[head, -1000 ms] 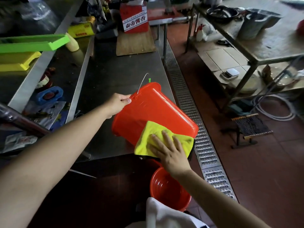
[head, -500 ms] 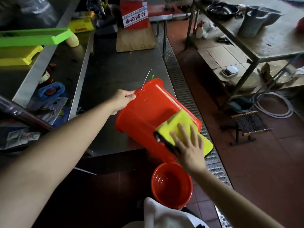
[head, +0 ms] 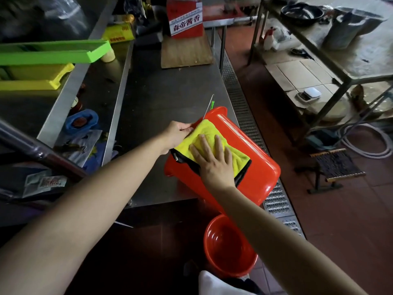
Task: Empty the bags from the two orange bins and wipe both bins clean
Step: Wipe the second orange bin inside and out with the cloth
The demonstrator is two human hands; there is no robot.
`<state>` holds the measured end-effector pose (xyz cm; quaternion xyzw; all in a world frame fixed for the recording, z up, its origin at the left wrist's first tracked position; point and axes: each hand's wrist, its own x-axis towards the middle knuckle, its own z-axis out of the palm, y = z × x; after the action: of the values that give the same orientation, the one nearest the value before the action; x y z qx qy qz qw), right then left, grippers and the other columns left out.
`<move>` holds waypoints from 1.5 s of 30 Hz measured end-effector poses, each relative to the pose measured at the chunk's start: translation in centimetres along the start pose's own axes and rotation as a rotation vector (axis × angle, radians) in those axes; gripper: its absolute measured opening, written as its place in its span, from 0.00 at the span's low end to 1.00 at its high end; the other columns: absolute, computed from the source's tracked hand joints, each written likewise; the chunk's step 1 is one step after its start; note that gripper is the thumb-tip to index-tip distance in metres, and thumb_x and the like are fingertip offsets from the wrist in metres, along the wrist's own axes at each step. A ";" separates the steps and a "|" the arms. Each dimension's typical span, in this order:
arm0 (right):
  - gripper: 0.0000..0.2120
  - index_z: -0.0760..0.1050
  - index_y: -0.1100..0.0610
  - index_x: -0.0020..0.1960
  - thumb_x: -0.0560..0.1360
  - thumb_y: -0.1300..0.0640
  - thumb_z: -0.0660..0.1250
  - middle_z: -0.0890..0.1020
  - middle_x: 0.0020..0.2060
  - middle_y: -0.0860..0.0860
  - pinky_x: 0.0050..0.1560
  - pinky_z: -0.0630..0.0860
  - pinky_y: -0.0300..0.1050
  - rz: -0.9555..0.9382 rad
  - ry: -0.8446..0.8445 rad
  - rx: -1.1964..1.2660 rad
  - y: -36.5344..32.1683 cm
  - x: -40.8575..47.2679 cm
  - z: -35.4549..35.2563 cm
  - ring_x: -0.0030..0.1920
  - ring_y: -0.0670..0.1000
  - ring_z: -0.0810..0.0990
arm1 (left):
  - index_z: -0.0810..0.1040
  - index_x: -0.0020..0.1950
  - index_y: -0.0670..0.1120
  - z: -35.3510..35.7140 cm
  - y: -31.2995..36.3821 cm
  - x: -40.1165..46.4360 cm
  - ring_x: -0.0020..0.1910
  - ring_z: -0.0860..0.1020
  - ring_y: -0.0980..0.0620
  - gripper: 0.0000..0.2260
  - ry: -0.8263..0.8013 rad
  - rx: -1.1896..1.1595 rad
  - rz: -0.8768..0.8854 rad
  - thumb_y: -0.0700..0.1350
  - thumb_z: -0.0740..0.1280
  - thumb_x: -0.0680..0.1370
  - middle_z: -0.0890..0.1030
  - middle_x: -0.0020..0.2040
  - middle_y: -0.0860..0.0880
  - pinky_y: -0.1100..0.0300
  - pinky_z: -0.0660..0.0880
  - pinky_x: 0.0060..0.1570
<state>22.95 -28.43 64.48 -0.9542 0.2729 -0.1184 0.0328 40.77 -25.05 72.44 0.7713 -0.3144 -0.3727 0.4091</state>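
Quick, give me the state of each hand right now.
Left hand: closed, gripping the tipped orange bin at its rim.
Right hand: open, flat on the yellow cloth.

Two orange bins, one on the bench, one on the floor.

Orange bin (head: 251,167) lies tipped on its side at the bench's (head: 165,99) near right corner, base overhanging the edge, thin wire handle sticking up at its rim; yellow cloth (head: 204,137) spread flat on its upturned wall. Second orange bin (head: 225,248) stands upright, open and empty, below the bench's near edge.
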 end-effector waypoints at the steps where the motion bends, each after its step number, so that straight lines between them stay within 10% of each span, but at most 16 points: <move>1: 0.33 0.50 0.41 0.80 0.79 0.52 0.60 0.46 0.81 0.48 0.73 0.55 0.68 -0.036 0.014 -0.009 0.8 -1.1 0.0 0.79 0.64 0.40 | 0.75 0.69 0.44 0.0 -0.1 0.0 0.53 0.79 0.57 0.15 -0.002 0.012 0.014 0.43 0.63 0.83 0.81 0.61 0.47 0.69 0.76 0.50; 4: 0.39 0.50 0.41 0.81 0.77 0.51 0.68 0.47 0.81 0.47 0.73 0.58 0.66 -0.087 0.040 -0.041 4.6 -6.4 0.3 0.80 0.63 0.43 | 0.73 0.71 0.45 0.0 -0.2 -0.2 0.58 0.76 0.60 0.17 0.007 0.061 0.049 0.44 0.63 0.82 0.78 0.65 0.50 0.78 0.70 0.47; 11: 0.35 0.57 0.39 0.79 0.77 0.46 0.70 0.52 0.81 0.46 0.70 0.62 0.68 0.000 -0.007 0.003 9.1 -12.0 -0.4 0.80 0.61 0.47 | 0.70 0.74 0.50 -0.3 -0.1 -0.9 0.71 0.70 0.49 0.19 -0.033 0.173 0.032 0.49 0.62 0.82 0.73 0.71 0.50 0.44 0.68 0.70; 20: 0.26 0.52 0.38 0.79 0.83 0.46 0.55 0.46 0.81 0.45 0.76 0.50 0.64 0.039 -0.101 0.116 3.0 2.9 -1.6 0.80 0.60 0.38 | 0.74 0.69 0.39 0.3 -0.2 -2.2 0.61 0.75 0.54 0.20 0.092 0.194 0.080 0.28 0.56 0.80 0.78 0.65 0.44 0.72 0.68 0.55; 32: 0.35 0.54 0.41 0.80 0.78 0.44 0.66 0.51 0.81 0.47 0.73 0.58 0.63 -0.090 -0.016 0.041 12.2 -12.3 -0.2 0.80 0.62 0.46 | 0.71 0.73 0.50 -0.4 -2.3 -3.3 0.71 0.70 0.50 0.19 0.109 0.247 0.019 0.48 0.63 0.82 0.72 0.71 0.51 0.48 0.65 0.72; 45: 0.25 0.54 0.36 0.78 0.83 0.41 0.55 0.50 0.81 0.43 0.75 0.55 0.62 -0.033 -0.137 0.221 6.5 3.1 -1.9 0.80 0.58 0.45 | 0.74 0.70 0.44 -0.6 -4.2 -3.3 0.69 0.71 0.51 0.19 0.232 0.373 0.030 0.49 0.65 0.81 0.75 0.69 0.47 0.67 0.62 0.63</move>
<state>21.71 -35.64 66.13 -0.9549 0.2395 -0.0830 0.1545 40.27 -20.19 70.06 0.8666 -0.3400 -0.2107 0.2982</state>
